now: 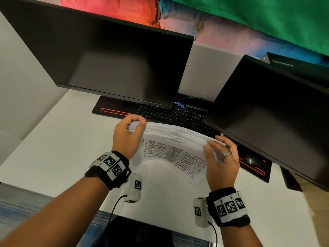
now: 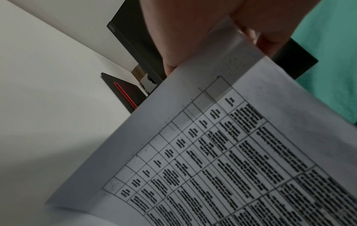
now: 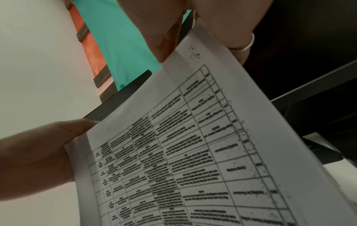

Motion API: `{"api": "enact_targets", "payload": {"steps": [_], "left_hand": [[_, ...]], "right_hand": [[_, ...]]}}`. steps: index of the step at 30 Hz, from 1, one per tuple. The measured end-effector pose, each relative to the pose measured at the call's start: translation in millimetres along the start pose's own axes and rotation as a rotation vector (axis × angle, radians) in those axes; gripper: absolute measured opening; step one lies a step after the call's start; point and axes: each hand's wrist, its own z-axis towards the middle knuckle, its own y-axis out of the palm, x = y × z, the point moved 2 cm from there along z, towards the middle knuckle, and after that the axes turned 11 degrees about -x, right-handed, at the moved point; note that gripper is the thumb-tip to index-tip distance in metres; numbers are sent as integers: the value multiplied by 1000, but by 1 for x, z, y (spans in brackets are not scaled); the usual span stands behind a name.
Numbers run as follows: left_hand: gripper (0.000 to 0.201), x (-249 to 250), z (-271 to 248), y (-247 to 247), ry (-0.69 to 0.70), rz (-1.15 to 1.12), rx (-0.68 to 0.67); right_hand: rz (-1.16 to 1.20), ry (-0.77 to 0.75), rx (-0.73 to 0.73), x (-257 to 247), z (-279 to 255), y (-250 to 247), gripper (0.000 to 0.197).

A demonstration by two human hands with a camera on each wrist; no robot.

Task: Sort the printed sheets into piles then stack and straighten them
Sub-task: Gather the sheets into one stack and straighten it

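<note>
A stack of printed sheets (image 1: 170,148) with black-ruled tables stands on its lower edge on the white desk, bowed between both hands. My left hand (image 1: 130,130) pinches its top left corner between thumb and curled fingers. At the top right corner my right hand (image 1: 219,148), with a ring on one finger, holds the stack, thumb in front. From the left wrist view the table print of the sheets (image 2: 222,160) fills the frame under my left hand (image 2: 189,38). In the right wrist view the sheets (image 3: 183,152) run from my right hand (image 3: 193,30) down to the left one.
Two dark monitors (image 1: 110,56) (image 1: 270,111) stand behind the stack. A black keyboard (image 1: 178,114) lies on a black, red-edged mat (image 1: 110,108) just beyond the sheets. A mouse (image 1: 250,160) sits at the right under the second monitor. Bare white desk (image 1: 58,143) lies to the left.
</note>
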Motion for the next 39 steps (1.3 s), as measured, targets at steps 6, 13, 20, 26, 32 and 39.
{"api": "enact_targets", "payload": {"steps": [6, 13, 20, 26, 32, 39], "left_hand": [[14, -1, 3, -3, 39, 6, -41], [32, -6, -1, -6, 274, 333, -219], [57, -4, 2, -17, 409, 811, -371], [56, -7, 6, -23, 425, 865, -491], [45, -11, 6, -24, 515, 833, -496], [47, -9, 7, -26, 525, 886, -502]], "right_hand": [[-143, 28, 2, 1, -6, 2, 37], [-240, -60, -18, 5, -12, 1, 41], [-358, -91, -139, 4, -12, 2, 49], [-208, -99, -170, 6, -14, -1, 26], [-264, -109, -103, 6, -17, 1, 24], [-372, -102, -184, 1, -15, 0, 44]]}}
